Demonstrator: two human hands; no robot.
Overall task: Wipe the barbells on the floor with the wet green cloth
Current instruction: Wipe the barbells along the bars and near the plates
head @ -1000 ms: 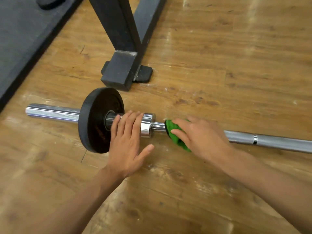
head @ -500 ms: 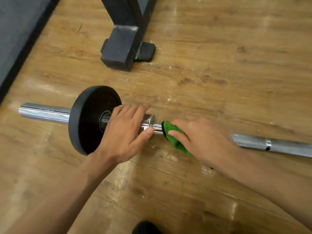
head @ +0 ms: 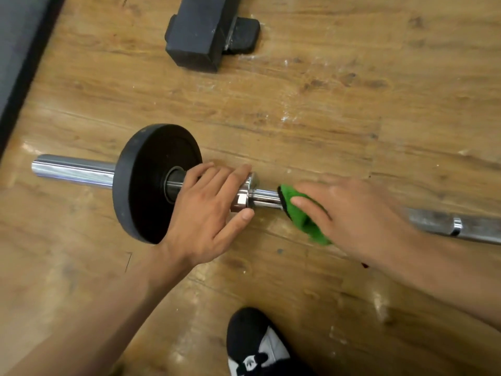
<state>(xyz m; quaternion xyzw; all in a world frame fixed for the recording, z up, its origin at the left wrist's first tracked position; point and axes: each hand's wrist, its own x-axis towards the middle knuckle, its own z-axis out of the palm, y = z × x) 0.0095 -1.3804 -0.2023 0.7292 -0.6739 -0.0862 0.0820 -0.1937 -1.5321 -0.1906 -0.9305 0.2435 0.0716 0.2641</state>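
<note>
The long chrome steel barbell (head: 73,170) was clasped by the left hand (head: 206,213), the wet green cloth (head: 301,213) by the right hand (head: 352,215); rolling was risked should either grip slacken.

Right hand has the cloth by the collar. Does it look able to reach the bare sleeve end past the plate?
Probably not directly: the left hand gripping the collar and the black plate both lie between the right hand with its green cloth and the sleeve end.
</note>
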